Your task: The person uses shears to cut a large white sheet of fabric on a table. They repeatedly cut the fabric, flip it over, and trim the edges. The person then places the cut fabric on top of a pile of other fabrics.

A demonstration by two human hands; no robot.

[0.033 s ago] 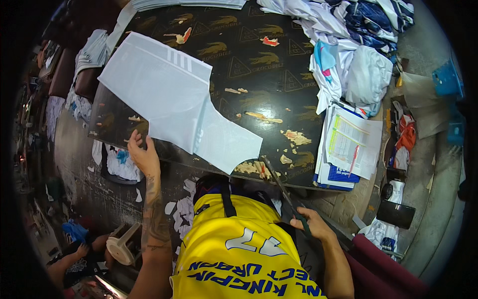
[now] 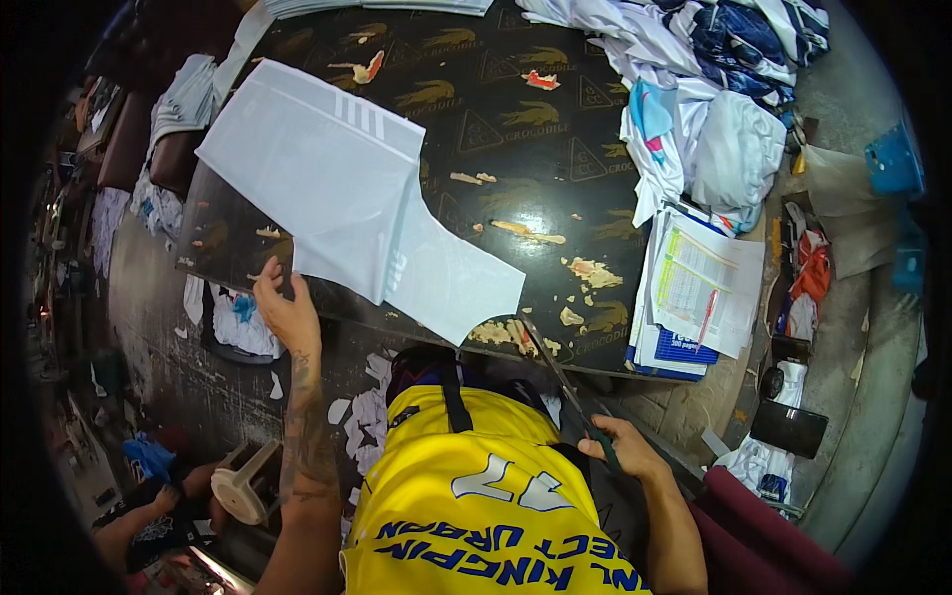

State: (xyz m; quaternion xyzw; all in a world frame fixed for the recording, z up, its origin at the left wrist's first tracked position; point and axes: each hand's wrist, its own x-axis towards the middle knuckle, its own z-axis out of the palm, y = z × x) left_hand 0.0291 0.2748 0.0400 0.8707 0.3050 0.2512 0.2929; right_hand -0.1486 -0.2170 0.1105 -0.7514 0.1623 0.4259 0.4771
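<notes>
Two hands work at one dark table [image 2: 535,193]: the left hand [image 2: 288,309] and the right hand [image 2: 627,448], with one pair of scissors [image 2: 561,382] and one white fabric panel [image 2: 317,159] bearing pale stripes. One red pen [image 2: 708,315] lies on the papers [image 2: 699,268] at the table's right, above one blue notebook [image 2: 684,349]. Hardly anything differs from the earlier frame; the panel lies in the same place, across the table's left and near part, and both hands keep their poses. Thumb and fingers of the left stand apart by the panel's near corner, though contact is impossible to tell. The right is curled around the scissors' handles, their blade tips near the panel's narrow end.
</notes>
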